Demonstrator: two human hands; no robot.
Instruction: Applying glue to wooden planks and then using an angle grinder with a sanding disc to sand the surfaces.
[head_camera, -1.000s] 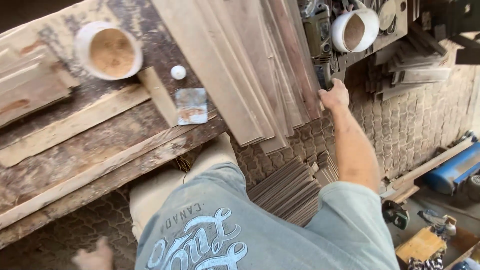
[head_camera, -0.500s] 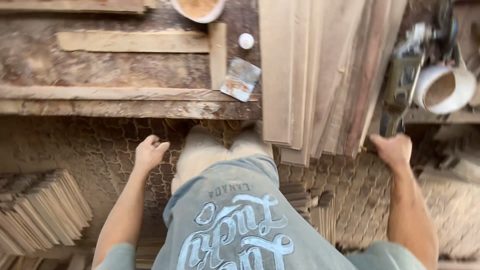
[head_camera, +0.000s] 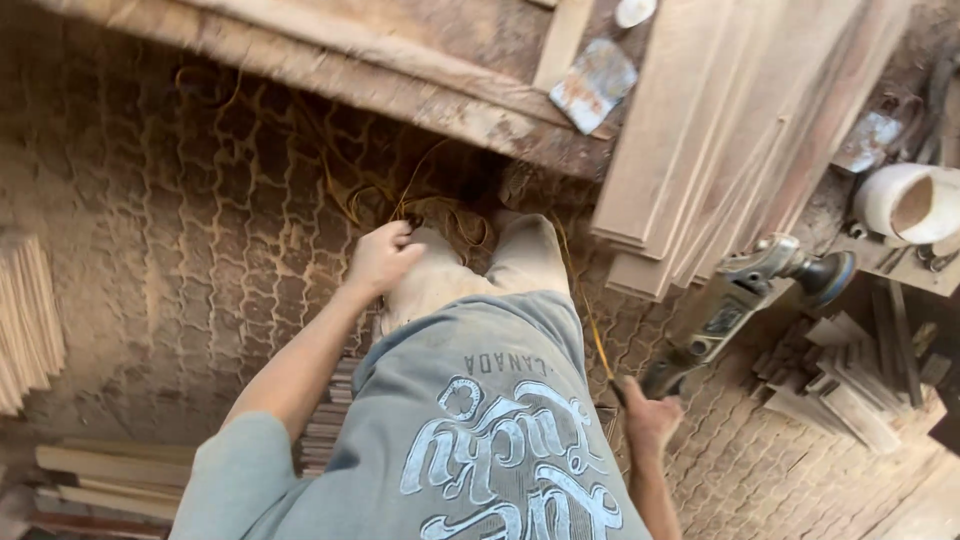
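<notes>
The right hand (head_camera: 650, 418) grips the angle grinder (head_camera: 735, 300) by its rear handle, fingers clenched — it looks heavy, rigid, front-weighted. The left hand (head_camera: 382, 258) hangs loosely curled, empty.

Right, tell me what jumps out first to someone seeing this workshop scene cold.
First, the angle grinder at right, held by its rear end in the right hand, its disc end pointing toward the stack of long wooden boards that overhangs the rough workbench. Next, the left hand, closed at the tangle of thin yellow cord over the patterned paving. A white bucket lies on its side at far right.
</notes>
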